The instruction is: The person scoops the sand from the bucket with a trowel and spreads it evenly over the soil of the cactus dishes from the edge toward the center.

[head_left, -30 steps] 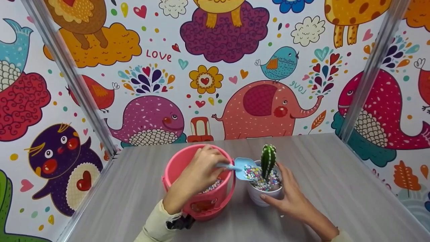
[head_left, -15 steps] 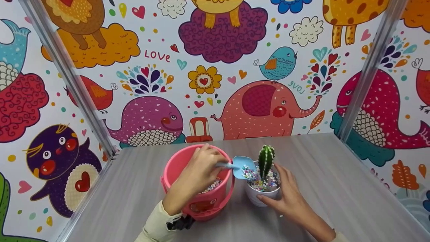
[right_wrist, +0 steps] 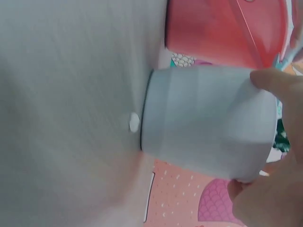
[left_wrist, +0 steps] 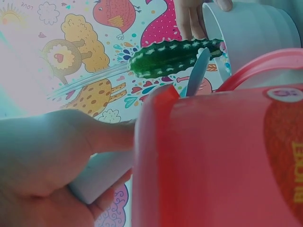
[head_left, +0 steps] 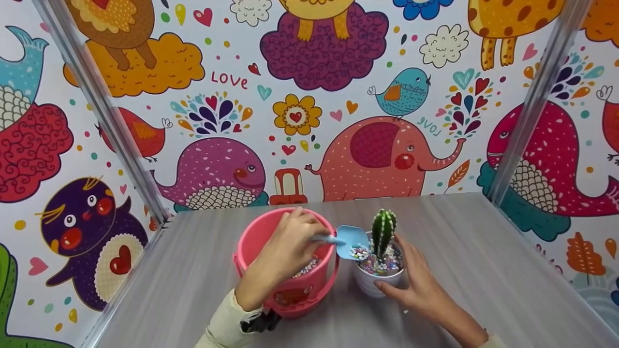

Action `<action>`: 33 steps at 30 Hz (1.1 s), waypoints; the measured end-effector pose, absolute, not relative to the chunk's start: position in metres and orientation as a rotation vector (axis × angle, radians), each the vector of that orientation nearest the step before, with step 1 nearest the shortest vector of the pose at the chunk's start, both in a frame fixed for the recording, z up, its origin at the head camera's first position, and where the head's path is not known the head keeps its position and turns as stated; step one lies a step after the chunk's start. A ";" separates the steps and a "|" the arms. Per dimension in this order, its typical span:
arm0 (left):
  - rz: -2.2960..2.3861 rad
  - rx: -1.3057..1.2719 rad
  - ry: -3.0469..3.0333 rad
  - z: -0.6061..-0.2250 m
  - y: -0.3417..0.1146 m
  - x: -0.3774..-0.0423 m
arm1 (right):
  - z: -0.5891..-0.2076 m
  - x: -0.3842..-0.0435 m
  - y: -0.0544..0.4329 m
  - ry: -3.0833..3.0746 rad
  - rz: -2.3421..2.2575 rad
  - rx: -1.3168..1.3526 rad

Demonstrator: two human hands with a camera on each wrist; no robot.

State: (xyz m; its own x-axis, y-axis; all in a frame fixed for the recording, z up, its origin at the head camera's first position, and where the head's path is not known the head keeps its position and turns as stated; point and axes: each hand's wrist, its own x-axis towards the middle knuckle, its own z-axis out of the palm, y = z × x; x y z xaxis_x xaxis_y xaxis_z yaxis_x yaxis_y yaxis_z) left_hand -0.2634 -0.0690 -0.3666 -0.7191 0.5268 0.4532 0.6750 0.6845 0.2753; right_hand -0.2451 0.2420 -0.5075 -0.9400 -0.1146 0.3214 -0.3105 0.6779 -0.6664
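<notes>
My left hand (head_left: 285,246) grips the handle of a light blue toy shovel (head_left: 352,235) above the rim of a pink bucket (head_left: 316,292). Small multicoloured pebbles (head_left: 359,252) lie at the shovel's front edge, which meets the rim of a white pot (head_left: 375,286). A green cactus (head_left: 383,233) stands in the pot among similar pebbles. From the right side my right hand (head_left: 423,290) holds the pot, thumb in front and fingers behind. In the left wrist view, the bucket (left_wrist: 218,156) hides part of the shovel handle (left_wrist: 103,174).
More pebbles (head_left: 308,267) are inside the bucket, partly hidden by the left arm. One white pebble (right_wrist: 134,122) lies on the grey table (head_left: 193,270) close to the pot's base. Printed cartoon panels (head_left: 295,63) enclose the table at the back and sides.
The pebbles on the shovel have become fewer and slid towards its front edge, into the pot. The pot has shifted slightly left with my right hand. My left hand stays nearly in place.
</notes>
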 end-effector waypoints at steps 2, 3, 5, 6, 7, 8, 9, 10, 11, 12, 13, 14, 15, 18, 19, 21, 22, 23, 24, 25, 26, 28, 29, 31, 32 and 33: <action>-0.609 -0.948 -2.549 -0.367 -0.069 -0.263 | -0.510 -0.245 0.239 -2.609 1.079 0.327; -0.606 -0.950 -2.542 -0.368 -0.069 -0.263 | -0.511 -0.245 0.238 -2.593 1.063 0.326; -0.598 -0.956 -2.527 -0.368 -0.068 -0.263 | -0.512 -0.246 0.238 -2.565 1.047 0.340; -0.594 -0.959 -2.518 -0.369 -0.068 -0.263 | -0.512 -0.246 0.238 -2.562 1.049 0.351; -0.589 -0.960 -2.513 -0.369 -0.068 -0.262 | -0.513 -0.247 0.239 -2.566 1.063 0.361; -0.585 -0.959 -2.510 -0.369 -0.067 -0.262 | -0.513 -0.247 0.241 -2.576 1.080 0.369; -0.579 -0.961 -2.505 -0.369 -0.067 -0.262 | -0.513 -0.248 0.243 -2.578 1.107 0.387; -0.572 -0.962 -2.501 -0.369 -0.067 -0.261 | -0.512 -0.249 0.244 -2.586 1.140 0.399; -0.566 -0.961 -2.500 -0.370 -0.066 -0.261 | -0.512 -0.249 0.246 -2.597 1.178 0.404; -0.559 -0.961 -2.497 -0.370 -0.066 -0.261 | -0.511 -0.250 0.247 -2.605 1.209 0.403; -0.554 -0.959 -2.497 -0.370 -0.066 -0.260 | -0.511 -0.250 0.248 -2.612 1.237 0.395; -0.551 -0.958 -2.496 -0.370 -0.066 -0.260 | -0.510 -0.250 0.248 -2.618 1.257 0.382; -0.545 -0.957 -2.495 -0.370 -0.065 -0.260 | -0.510 -0.250 0.248 -2.623 1.272 0.364; -0.531 -0.957 -2.495 -0.371 -0.064 -0.259 | -0.510 -0.249 0.244 -2.639 1.251 0.286; -0.522 -0.955 -2.495 -0.371 -0.064 -0.259 | -0.510 -0.248 0.242 -2.636 1.238 0.268; -0.487 -0.948 -2.495 -0.371 -0.063 -0.258 | -0.511 -0.247 0.239 -2.617 1.203 0.251; -0.471 -0.944 -2.494 -0.372 -0.062 -0.258 | -0.512 -0.247 0.238 -2.601 1.190 0.252; -0.454 -0.937 -2.493 -0.372 -0.061 -0.257 | -0.513 -0.246 0.238 -2.585 1.181 0.257; -0.429 -0.932 -2.486 -0.372 -0.061 -0.257 | -0.514 -0.246 0.237 -2.574 1.174 0.263; -0.412 -0.929 -2.477 -0.373 -0.060 -0.256 | -0.515 -0.246 0.238 -2.563 1.172 0.275; -0.395 -0.926 -2.466 -0.373 -0.059 -0.255 | -0.515 -0.247 0.238 -2.562 1.176 0.289; -0.362 -0.925 -2.442 -0.374 -0.057 -0.254 | -0.517 -0.247 0.239 -2.572 1.197 0.317; -0.343 -0.927 -2.427 -0.375 -0.056 -0.253 | -0.517 -0.248 0.240 -2.582 1.207 0.327; -0.308 -0.934 -2.397 -0.377 -0.055 -0.252 | -0.517 -0.248 0.240 -2.596 1.216 0.338; -0.295 -0.933 -2.386 -0.377 -0.054 -0.251 | -0.517 -0.248 0.240 -2.599 1.214 0.337; -0.282 -0.934 -2.376 -0.378 -0.053 -0.250 | -0.517 -0.248 0.240 -2.594 1.207 0.334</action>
State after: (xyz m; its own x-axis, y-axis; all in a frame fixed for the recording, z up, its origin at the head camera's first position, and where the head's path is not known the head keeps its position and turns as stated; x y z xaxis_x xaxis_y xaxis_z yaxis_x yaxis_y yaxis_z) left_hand -0.2504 -0.0534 -0.3778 -0.5971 0.5593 0.5750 0.6783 0.7347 -0.0103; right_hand -0.2480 0.2399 -0.5169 -0.9397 -0.0973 0.3279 -0.3135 0.6284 -0.7119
